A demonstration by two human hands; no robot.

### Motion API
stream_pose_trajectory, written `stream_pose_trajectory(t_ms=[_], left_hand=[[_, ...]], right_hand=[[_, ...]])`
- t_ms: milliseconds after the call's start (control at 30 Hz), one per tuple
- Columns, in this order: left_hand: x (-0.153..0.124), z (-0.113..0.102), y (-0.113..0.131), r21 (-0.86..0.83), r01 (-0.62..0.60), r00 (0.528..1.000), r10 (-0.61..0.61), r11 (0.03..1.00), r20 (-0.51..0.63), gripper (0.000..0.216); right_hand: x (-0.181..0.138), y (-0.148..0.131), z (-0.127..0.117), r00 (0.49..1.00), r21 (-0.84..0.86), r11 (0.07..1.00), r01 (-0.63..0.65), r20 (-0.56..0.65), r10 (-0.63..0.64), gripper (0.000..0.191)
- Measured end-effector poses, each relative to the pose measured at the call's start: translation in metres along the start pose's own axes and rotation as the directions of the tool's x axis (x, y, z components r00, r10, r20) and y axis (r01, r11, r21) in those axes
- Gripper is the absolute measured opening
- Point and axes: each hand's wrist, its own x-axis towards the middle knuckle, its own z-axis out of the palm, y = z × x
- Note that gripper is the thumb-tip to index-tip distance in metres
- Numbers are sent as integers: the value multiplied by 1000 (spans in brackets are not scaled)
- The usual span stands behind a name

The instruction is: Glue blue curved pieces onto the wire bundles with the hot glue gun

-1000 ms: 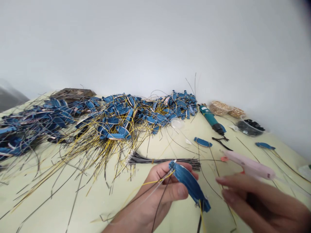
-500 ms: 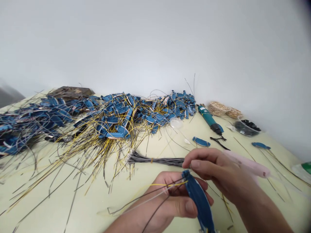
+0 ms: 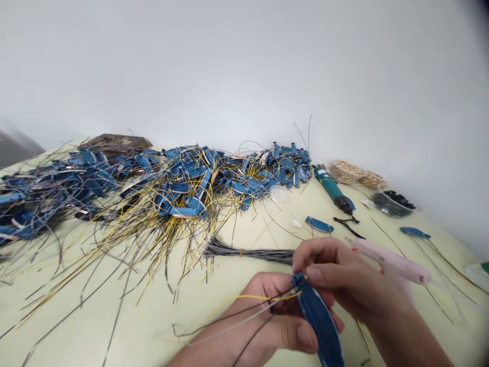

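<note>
At five o'clock, a curved blue piece (image 3: 321,323) is held up over a pale yellow surface (image 3: 153,331), its upper end tipped toward eleven and its lower end cut off by the bottom edge of view. The left hand (image 3: 273,334), between five and six o'clock, has its grip clamped on the piece, thumb on the near side. The right hand (image 3: 346,275), at four o'clock, has thumb and bent fingers gathered at the upper end; whether that grip is pinching or only touching, I cannot tell. From near that end a yellow wire (image 3: 252,296), a pale wire (image 3: 237,324) and dark wires (image 3: 214,322) run toward eight o'clock, across the left hand. Work on this piece looks partly done: its wires seem to be in place, but fingers hide whether that end is finished. Just beyond, at six, lies a tied bundle of grey leads (image 3: 260,253); between three and four, a pink glue gun (image 3: 395,261). Two loose blue pieces (image 3: 319,224) lie apart near three and four, below a teal power tool (image 3: 329,188). From nine o'clock past centre spreads a large heap of wired blue pieces (image 3: 183,187); whether these are finished or waiting cannot be told.
</note>
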Motion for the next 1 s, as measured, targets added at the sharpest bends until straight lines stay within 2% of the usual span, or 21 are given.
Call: stream_pose_trajectory(t_ms=[133,300,467,600,767,900,1000], left_hand=[[1,-4,-5,11,0,999,1,1000,-53,36],[2,-6,-3,3,51,998,-51,999,37,31],[2,-8,-12,23,-31,998,32,999,-56,42],[0,-11,-16,22,-41,997,42,999,-66,40],[-3,-9,-9,58,-28,999,30,998,-36,40],[0,0,-2,5,-45,999,45,999,5,36],[3,5,0,-88,-103,993,107,991,49,37]], right_hand=[[1,1,-1,1000,20,1000,-18,2,18,12],[1,5,-3,999,55,997,-50,4,50,14],[1,9,-4,998,101,993,-62,-21,65,16],[2,9,-3,996,117,989,-87,-7,88,16],[1,9,-2,995,104,990,-100,-9,101,18],[0,11,-1,995,85,994,-73,-63,78,21],[1,10,4,986,63,998,-24,-165,34,25]])
